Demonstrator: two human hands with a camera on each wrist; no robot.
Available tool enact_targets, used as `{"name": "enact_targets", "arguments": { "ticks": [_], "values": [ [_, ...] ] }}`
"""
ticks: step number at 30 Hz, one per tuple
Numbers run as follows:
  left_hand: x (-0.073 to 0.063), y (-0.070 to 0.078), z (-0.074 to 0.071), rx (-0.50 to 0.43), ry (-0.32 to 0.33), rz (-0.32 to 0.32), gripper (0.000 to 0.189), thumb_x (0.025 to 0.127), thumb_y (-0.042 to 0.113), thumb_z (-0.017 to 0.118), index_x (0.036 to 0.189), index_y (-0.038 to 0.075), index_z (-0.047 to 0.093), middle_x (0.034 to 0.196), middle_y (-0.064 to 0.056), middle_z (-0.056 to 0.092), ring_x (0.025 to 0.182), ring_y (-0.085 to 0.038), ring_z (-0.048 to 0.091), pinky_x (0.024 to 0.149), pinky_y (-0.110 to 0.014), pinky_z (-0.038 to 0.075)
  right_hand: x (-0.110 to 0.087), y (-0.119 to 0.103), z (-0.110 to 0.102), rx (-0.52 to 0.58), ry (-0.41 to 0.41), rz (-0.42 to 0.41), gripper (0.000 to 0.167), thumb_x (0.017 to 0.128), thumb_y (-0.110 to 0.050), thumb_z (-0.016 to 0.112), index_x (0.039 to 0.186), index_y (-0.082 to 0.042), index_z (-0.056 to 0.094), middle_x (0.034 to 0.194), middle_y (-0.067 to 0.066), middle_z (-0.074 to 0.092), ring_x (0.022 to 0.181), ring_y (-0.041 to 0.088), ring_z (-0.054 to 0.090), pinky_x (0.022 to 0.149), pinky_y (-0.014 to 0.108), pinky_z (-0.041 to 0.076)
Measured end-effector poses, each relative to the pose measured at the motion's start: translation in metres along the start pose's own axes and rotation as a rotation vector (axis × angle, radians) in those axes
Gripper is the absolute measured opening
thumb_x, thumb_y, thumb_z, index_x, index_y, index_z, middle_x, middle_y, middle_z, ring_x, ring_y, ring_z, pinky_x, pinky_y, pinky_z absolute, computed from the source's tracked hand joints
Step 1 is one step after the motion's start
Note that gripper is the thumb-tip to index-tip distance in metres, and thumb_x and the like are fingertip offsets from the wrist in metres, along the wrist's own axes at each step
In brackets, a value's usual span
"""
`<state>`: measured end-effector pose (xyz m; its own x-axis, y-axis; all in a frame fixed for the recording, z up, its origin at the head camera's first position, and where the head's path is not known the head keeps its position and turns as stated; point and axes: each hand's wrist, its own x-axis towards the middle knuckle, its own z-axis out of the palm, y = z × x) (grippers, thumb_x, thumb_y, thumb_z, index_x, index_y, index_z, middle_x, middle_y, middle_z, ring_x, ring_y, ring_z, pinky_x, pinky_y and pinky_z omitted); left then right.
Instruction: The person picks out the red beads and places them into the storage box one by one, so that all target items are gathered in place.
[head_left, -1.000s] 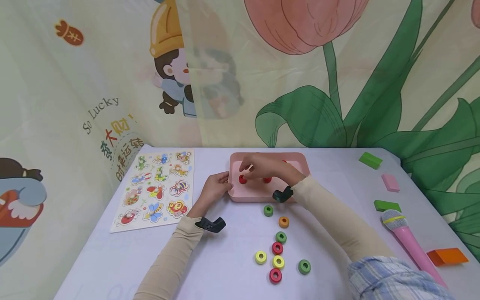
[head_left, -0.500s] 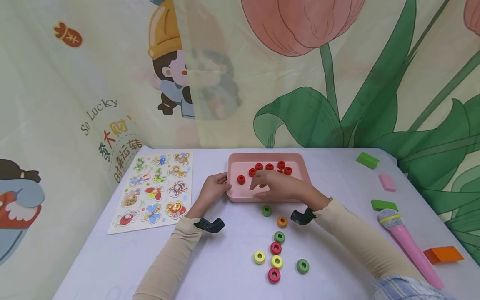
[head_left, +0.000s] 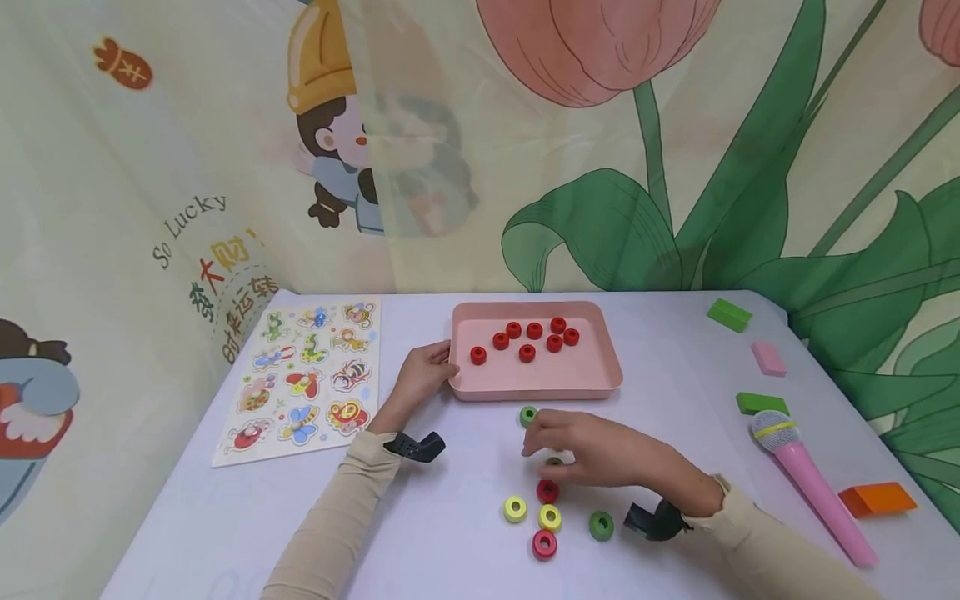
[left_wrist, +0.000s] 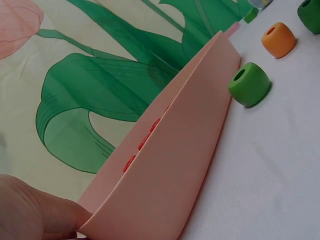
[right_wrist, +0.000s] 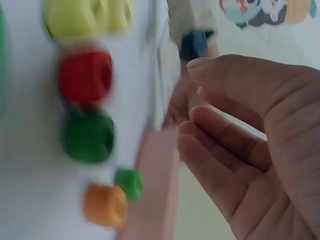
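Note:
My left hand (head_left: 417, 380) grips the left end of a pink tray (head_left: 536, 394); in the left wrist view the thumb lies on its rim. Several red beads (head_left: 527, 353) lie spread inside the tray. My right hand (head_left: 603, 450) hovers over the loose beads in front of the tray, fingers slightly bent, holding nothing. Under and around it on the table are a red bead (head_left: 548, 492), a yellow bead (head_left: 550, 518) and a green bead (head_left: 602, 526). An orange bead (right_wrist: 106, 206), covered by the hand in the head view, shows in the right wrist view.
A board with insect pictures (head_left: 303, 379) lies at the left. On the right are a pink toy microphone (head_left: 813, 492), green blocks (head_left: 729, 315), a pink block (head_left: 768, 359) and an orange block (head_left: 877, 500). A printed cloth (head_left: 435, 267) hangs behind the table.
My right hand has drawn back from inside the tray toward the loose beads, uncovering the red beads in the tray. My left hand stays at the tray's left end.

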<state>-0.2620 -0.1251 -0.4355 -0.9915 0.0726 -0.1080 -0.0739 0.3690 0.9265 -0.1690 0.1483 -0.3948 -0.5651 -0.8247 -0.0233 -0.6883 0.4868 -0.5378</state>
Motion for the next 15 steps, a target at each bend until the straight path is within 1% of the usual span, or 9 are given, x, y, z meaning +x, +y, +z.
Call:
{"name": "enact_targets", "arguments": {
  "ticks": [4, 7, 9, 11, 15],
  "values": [
    [0.0, 0.0, -0.001, 0.001, -0.001, 0.002, 0.052, 0.088, -0.001, 0.061, 0.139, -0.005, 0.051, 0.134, -0.02, 0.057, 0.126, -0.029, 0.053, 0.1, -0.039, 0.047, -0.018, -0.014, 0.02, 0.019, -0.042, -0.09, 0.023, 0.088, -0.021, 0.075, 0.111, -0.018, 0.073, 0.111, -0.012, 0.059, 0.1, 0.003, 0.057, 0.086, 0.016, 0.05],
    [0.0, 0.0, -0.001, -0.004, -0.005, 0.004, 0.051, 0.089, -0.001, 0.06, 0.139, -0.006, 0.051, 0.134, -0.021, 0.057, 0.125, -0.029, 0.054, 0.1, -0.038, 0.047, -0.026, -0.024, 0.034, -0.021, -0.057, -0.182, 0.019, 0.088, -0.02, 0.075, 0.107, -0.019, 0.073, 0.11, -0.012, 0.059, 0.099, -0.001, 0.056, 0.086, 0.01, 0.047],
    [0.001, 0.0, -0.001, -0.007, -0.006, -0.001, 0.051, 0.089, -0.001, 0.06, 0.139, -0.006, 0.051, 0.134, -0.021, 0.057, 0.125, -0.029, 0.054, 0.1, -0.038, 0.047, -0.03, -0.028, 0.04, -0.059, -0.062, -0.227, 0.017, 0.088, -0.018, 0.076, 0.105, -0.019, 0.073, 0.107, -0.012, 0.059, 0.097, -0.003, 0.055, 0.084, 0.006, 0.044],
    [0.001, 0.0, -0.001, -0.012, -0.008, -0.006, 0.051, 0.089, -0.001, 0.06, 0.139, -0.006, 0.051, 0.135, -0.021, 0.056, 0.126, -0.029, 0.053, 0.1, -0.038, 0.047, -0.033, -0.031, 0.045, -0.104, -0.068, -0.258, 0.017, 0.087, -0.017, 0.077, 0.103, -0.018, 0.073, 0.105, -0.013, 0.06, 0.096, -0.004, 0.055, 0.083, 0.004, 0.043],
    [0.001, 0.001, 0.0, -0.014, -0.012, -0.025, 0.052, 0.089, 0.0, 0.061, 0.14, -0.005, 0.049, 0.137, -0.02, 0.055, 0.127, -0.029, 0.052, 0.101, -0.038, 0.046, -0.035, -0.034, 0.052, -0.178, -0.074, -0.285, 0.017, 0.086, -0.017, 0.078, 0.102, -0.019, 0.074, 0.102, -0.013, 0.061, 0.094, -0.005, 0.054, 0.082, 0.003, 0.042]
  ]
}}
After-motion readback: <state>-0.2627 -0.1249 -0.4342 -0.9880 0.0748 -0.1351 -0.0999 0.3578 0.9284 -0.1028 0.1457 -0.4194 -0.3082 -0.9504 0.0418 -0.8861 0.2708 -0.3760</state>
